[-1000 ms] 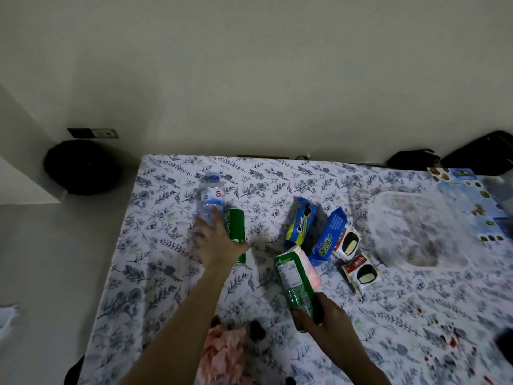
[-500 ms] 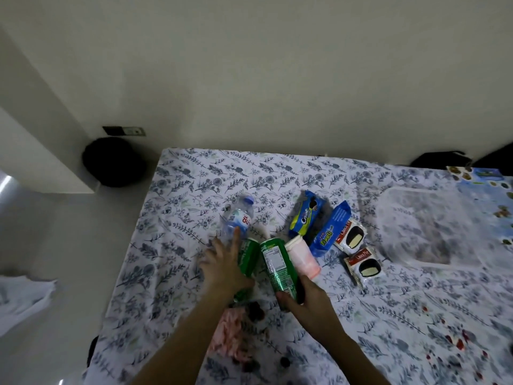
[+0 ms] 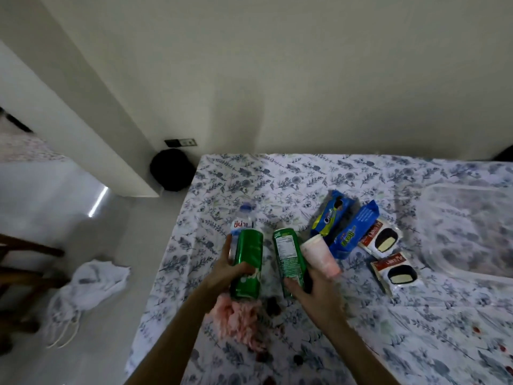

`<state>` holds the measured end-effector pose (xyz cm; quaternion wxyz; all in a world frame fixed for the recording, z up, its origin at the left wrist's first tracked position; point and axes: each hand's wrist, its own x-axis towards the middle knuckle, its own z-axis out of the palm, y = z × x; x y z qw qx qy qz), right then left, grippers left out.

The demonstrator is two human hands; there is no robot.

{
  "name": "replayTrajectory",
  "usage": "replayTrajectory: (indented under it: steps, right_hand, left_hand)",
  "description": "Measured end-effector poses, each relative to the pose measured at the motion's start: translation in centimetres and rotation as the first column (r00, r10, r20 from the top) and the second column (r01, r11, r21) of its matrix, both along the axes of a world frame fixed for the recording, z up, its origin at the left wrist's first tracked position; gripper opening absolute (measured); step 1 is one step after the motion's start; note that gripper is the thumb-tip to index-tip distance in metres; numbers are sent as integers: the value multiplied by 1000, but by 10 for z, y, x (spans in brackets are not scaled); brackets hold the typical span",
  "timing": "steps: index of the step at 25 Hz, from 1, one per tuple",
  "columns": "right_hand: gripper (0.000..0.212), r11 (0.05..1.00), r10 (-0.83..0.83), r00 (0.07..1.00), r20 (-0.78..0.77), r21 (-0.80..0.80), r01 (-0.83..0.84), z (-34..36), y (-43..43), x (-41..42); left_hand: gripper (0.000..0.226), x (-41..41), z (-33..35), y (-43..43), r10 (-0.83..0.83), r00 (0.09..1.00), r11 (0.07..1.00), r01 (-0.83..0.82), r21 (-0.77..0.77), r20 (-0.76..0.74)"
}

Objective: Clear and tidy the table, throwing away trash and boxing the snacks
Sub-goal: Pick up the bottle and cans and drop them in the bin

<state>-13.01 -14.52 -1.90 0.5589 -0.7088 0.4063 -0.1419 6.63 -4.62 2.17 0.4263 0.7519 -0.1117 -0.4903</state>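
While both hands grip trash over the desk [image 3: 347, 329], I note:
Left hand [image 3: 222, 269]: closed on green can [image 3: 248, 263] and water bottle [image 3: 241, 226].
Right hand [image 3: 312, 290]: closed on second can [image 3: 288, 258] and pink cup [image 3: 319, 255].
Snacks [image 3: 352, 232]: lying just right (beside clear box [image 3: 469, 232]).

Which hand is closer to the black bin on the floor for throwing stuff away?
The left hand, probably. It holds a green can and a water bottle on the table's left side, the side where the black bin stands.

Plain off-white wall [image 3: 277, 79]; pale glossy floor [image 3: 83, 218]; dark wooden furniture [image 3: 25, 262] at left; dim light
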Motion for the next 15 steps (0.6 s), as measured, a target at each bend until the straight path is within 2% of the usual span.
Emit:
replayTrajectory:
  steps: [3,6,11,15]
  right_hand:
    - [46,992,109,994,-16,69,-108,3,9,28]
    - [41,967,233,973,-9,110,-230,11,35,65]
    - [43,909,395,918,30,133,-396,30,102,119]
    - [42,854,500,866,-1,166,-493,35,180,159]
  left_hand:
    - [115,1,22,47,139,988,988,-143,-52,-69]
    - [111,12,30,104,277,959,957,-282,-68,-64]
    - [98,19,32,198,379,924,921,-382,-77,-45]
    - [103,37,17,273,485,868,865,-494,-87,-106]
